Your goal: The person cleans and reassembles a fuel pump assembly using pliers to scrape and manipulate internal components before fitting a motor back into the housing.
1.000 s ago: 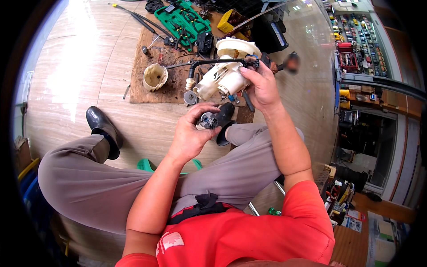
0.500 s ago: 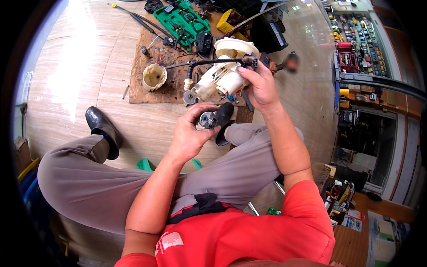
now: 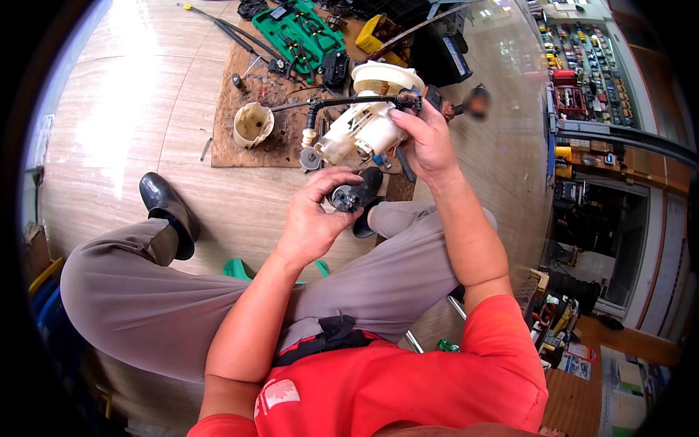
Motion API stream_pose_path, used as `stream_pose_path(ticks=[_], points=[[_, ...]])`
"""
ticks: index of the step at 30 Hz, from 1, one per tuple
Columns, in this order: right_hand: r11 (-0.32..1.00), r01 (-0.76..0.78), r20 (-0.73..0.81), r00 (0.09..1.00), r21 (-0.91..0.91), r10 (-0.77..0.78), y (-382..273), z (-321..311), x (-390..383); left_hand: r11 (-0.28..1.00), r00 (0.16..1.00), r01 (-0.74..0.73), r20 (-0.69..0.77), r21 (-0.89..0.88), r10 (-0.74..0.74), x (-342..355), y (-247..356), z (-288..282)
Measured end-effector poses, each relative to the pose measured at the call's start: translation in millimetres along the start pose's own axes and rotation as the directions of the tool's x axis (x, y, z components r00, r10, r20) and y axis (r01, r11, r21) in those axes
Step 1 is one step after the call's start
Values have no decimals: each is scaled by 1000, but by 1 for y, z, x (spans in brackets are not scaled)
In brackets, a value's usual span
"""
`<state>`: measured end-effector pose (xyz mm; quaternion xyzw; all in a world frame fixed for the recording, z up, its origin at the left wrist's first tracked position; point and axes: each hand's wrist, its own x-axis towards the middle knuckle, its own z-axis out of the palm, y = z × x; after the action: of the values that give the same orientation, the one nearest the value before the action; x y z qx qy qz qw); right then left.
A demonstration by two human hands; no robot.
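Note:
My left hand [image 3: 313, 218] is closed around a small grey cylindrical part [image 3: 344, 198], its end with black fittings turned up, held above my right boot. My right hand [image 3: 428, 146] grips a cream plastic pump housing [image 3: 364, 130] at its right side, thumb on top. A black hose [image 3: 342, 100] runs across the housing, with a ribbed pale end hanging at its left. A round cream flange [image 3: 380, 75] lies behind it. To the left, a cream cup [image 3: 253, 127] sits on a stained wooden board [image 3: 227, 156].
Behind are a green tool case [image 3: 295, 33], a yellow bin [image 3: 378, 30], a black box [image 3: 444, 54] and several loose tools. Shelves [image 3: 590, 73] of small items and a cluttered wooden desk [image 3: 626, 331] line the right. My legs and boots [image 3: 164, 204] frame the work area.
The grey part in my left hand has turned slightly and shifted a little, with small finger movement. My right hand and the housing are almost unmoved.

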<state>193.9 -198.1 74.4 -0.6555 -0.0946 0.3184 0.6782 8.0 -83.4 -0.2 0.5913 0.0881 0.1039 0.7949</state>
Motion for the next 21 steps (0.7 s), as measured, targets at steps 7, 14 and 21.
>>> stream_pose_path(ticks=[7,14,21], points=[[1000,-2,0,1000,0,2,2,0,1,1000,1000,-1,8,3,1,0,-4,0],[1000,15,-7,1000,-6,-15,3,1,1,833,968,241,65,-498,-241,-1,-5,-1],[999,23,-31,999,-48,-25,6,-5,3,529,934,345,227,-775,-276,-1,1,-4]])
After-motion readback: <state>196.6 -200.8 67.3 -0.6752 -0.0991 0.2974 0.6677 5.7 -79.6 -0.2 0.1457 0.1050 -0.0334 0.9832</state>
